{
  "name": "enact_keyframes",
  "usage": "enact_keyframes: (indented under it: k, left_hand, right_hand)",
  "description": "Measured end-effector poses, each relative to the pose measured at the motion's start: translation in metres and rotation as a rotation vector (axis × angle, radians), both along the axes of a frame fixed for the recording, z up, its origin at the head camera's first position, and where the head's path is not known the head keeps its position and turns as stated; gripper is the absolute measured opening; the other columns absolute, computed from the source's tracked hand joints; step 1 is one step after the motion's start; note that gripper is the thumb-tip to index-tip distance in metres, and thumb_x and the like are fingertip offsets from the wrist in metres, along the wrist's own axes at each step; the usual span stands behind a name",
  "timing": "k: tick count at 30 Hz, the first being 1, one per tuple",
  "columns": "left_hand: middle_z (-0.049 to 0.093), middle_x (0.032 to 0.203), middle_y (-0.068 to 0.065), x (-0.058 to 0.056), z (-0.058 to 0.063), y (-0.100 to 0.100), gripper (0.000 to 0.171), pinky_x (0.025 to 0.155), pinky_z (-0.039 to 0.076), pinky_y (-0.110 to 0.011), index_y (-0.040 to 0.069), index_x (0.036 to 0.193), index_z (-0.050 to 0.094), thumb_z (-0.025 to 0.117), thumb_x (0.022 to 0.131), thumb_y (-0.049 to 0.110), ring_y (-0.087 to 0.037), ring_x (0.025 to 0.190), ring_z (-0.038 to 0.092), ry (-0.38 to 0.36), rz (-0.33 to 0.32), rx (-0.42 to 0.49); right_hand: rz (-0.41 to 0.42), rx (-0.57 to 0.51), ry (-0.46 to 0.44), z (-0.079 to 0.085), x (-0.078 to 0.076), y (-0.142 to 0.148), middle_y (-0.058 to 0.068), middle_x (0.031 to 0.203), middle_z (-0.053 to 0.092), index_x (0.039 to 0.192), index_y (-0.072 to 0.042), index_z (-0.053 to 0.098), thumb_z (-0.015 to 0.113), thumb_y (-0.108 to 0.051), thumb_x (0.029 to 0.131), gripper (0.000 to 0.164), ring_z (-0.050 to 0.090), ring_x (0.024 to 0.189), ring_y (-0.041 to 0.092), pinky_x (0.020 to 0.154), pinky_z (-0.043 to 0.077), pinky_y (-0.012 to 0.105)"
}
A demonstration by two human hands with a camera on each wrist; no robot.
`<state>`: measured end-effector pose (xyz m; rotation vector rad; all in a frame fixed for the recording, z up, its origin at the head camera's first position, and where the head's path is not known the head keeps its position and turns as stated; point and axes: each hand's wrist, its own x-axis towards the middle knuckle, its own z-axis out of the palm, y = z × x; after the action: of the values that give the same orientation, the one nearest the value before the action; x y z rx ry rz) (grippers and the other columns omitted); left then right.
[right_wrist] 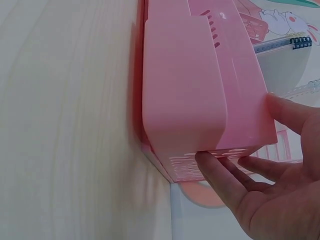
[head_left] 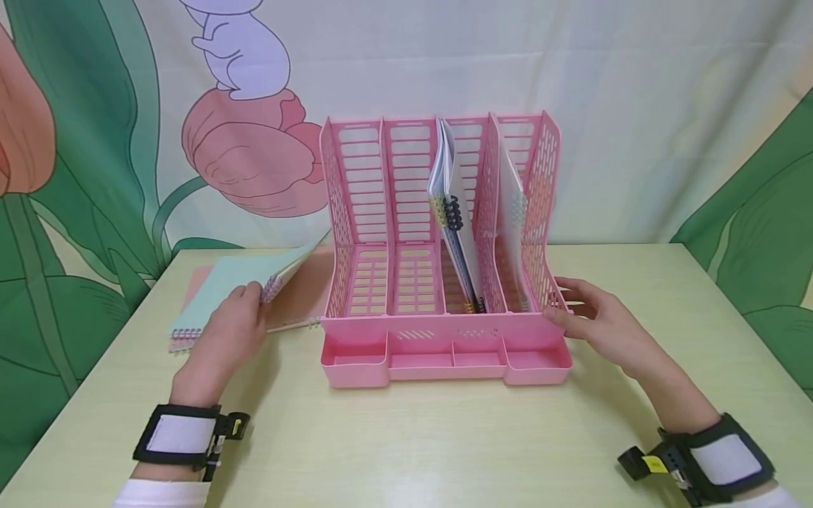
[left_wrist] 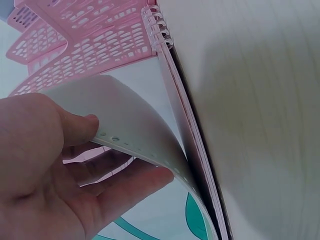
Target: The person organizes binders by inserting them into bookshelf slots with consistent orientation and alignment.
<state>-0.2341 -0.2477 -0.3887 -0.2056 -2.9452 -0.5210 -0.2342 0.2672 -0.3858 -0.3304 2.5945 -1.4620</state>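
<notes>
Picking up a notebook seemed in hand: the left hand pinched it on the tabletop's left. The right hand's parted fingers held the pink organizer's near right corner. Next probably called for lifting the notebook clear.

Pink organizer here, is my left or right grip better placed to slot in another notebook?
Probably your left grip: it pinches a spiral notebook beside the pink organizer's left side, whereas your right grip holds the organizer's right side, perhaps steadying it.

Notebook partly offscreen (left wrist)
</notes>
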Motion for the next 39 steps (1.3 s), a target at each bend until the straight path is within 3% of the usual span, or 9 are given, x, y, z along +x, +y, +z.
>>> enact_keyframes:
  k: [12, 24, 35, 39]
  left_hand:
    - [0.057, 0.097, -0.029, 0.000, -0.002, 0.000, 0.016, 0.071, 0.052, -0.057, -0.012, 0.108, 0.050, 0.050, 0.105, 0.004, -0.043, 0.087, 0.060, 0.188, 0.006, 0.045]
    - [0.059, 0.099, -0.030, 0.000, 0.003, 0.006, 0.020, 0.068, 0.052, -0.051, -0.013, 0.110, 0.052, 0.051, 0.106, 0.007, -0.041, 0.082, 0.057, 0.305, 0.065, 0.153]
    - [0.061, 0.113, -0.034, 0.002, 0.007, 0.010, 0.027, 0.071, 0.056, -0.055, -0.012, 0.117, 0.052, 0.049, 0.109, 0.013, -0.043, 0.090, 0.059, 0.329, 0.136, 0.207]
    - [0.061, 0.120, -0.034, 0.002, 0.009, 0.010, 0.029, 0.078, 0.057, -0.060, -0.012, 0.120, 0.052, 0.049, 0.109, 0.014, -0.045, 0.097, 0.061, 0.336, 0.150, 0.231]
  right_hand:
    - [0.007, -0.013, -0.003, -0.001, -0.001, 0.001, 0.024, 0.151, 0.044, 0.160, -0.004, 0.030, 0.067, -0.036, 0.100, 0.077, 0.052, 0.128, 0.042, 0.092, 0.055, 0.042]
    - [0.001, -0.004, 0.000, -0.001, -0.001, 0.001, 0.023, 0.152, 0.043, 0.160, -0.004, 0.031, 0.068, -0.037, 0.100, 0.078, 0.052, 0.128, 0.042, 0.091, 0.055, 0.043]
    - [-0.002, 0.002, 0.004, 0.000, 0.000, 0.000, 0.024, 0.151, 0.044, 0.160, -0.004, 0.031, 0.067, -0.037, 0.100, 0.077, 0.052, 0.127, 0.042, 0.091, 0.056, 0.044]
    - [-0.001, 0.001, 0.005, 0.000, 0.000, 0.000, 0.023, 0.151, 0.044, 0.160, -0.005, 0.031, 0.067, -0.037, 0.100, 0.077, 0.052, 0.127, 0.042, 0.091, 0.056, 0.044]
